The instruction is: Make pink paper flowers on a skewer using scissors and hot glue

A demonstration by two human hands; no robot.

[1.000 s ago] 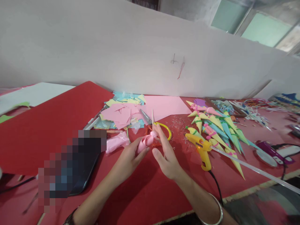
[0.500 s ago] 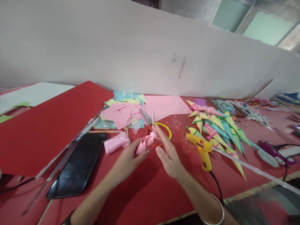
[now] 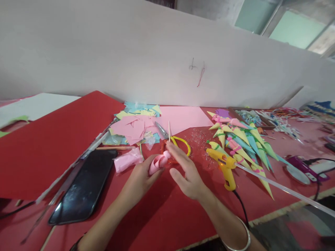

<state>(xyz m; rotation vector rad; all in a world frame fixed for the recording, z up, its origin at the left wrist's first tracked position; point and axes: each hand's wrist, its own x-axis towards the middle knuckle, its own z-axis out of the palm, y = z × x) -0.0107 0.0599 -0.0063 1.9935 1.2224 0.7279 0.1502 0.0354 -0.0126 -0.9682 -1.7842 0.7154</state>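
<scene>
My left hand (image 3: 142,179) grips a rolled pink paper (image 3: 157,165) between thumb and fingers, its curled open end facing up and right. A small pale pink ball (image 3: 166,153) sits at that end. My right hand (image 3: 186,171) is open, fingers stretched out and thumb apart; its fingertips are at the ball, and whether they press on it I cannot tell. Just behind them lies a pair of scissors (image 3: 184,143) with yellow and orange handles, partly hidden by my hand. A thin pale stick (image 3: 169,129) stands up behind my right fingertips.
A yellow glue gun (image 3: 225,167) with a long clear stick lies right, before a pile of pastel paper cones (image 3: 242,139). Left are a black phone (image 3: 85,184), a large red sheet (image 3: 60,139) and a pink packet (image 3: 128,160). Pink paper pieces (image 3: 136,129) lie behind.
Both hands and the pink roll have shifted slightly left and down in view. My right fingers have turned a little further over the ball. The hold on the roll is unchanged.
</scene>
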